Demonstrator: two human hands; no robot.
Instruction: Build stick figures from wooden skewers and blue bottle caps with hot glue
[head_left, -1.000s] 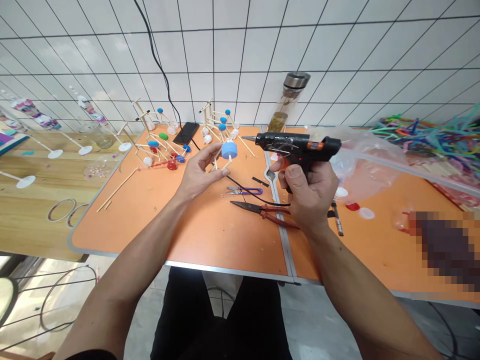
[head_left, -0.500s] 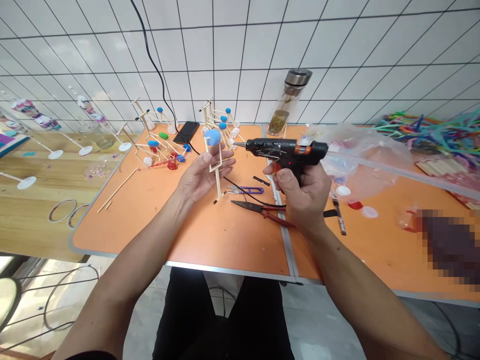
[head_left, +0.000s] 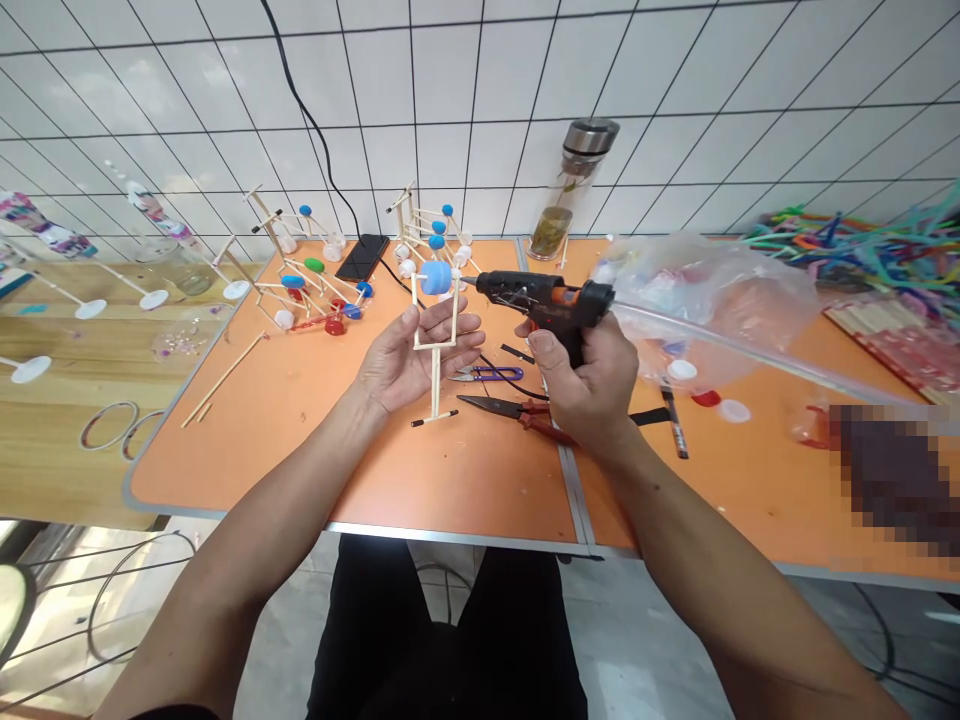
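Note:
My left hand point(head_left: 409, 355) holds a small frame of thin wooden sticks point(head_left: 435, 350) upright above the orange table point(head_left: 360, 470). A blue bottle cap point(head_left: 436, 277) sits at the top of the frame. My right hand point(head_left: 585, 375) grips a black hot glue gun point(head_left: 544, 297) with an orange band. Its nozzle points left and sits right beside the blue cap. Fingers of the left hand curl around the frame's sticks.
Red-handled pliers point(head_left: 517, 410) and small purple snips point(head_left: 491, 375) lie under my hands. Finished stick-and-cap models point(head_left: 315, 285) and a phone point(head_left: 361, 257) stand at the back. A glass bottle point(head_left: 574, 190), a clear plastic bag point(head_left: 697, 290) and coloured pipe cleaners point(head_left: 847, 250) are to the right.
The left hand turned the stick frame from lying sideways to upright, cap on top. The glue gun moved left and its nozzle came up close to the blue cap.

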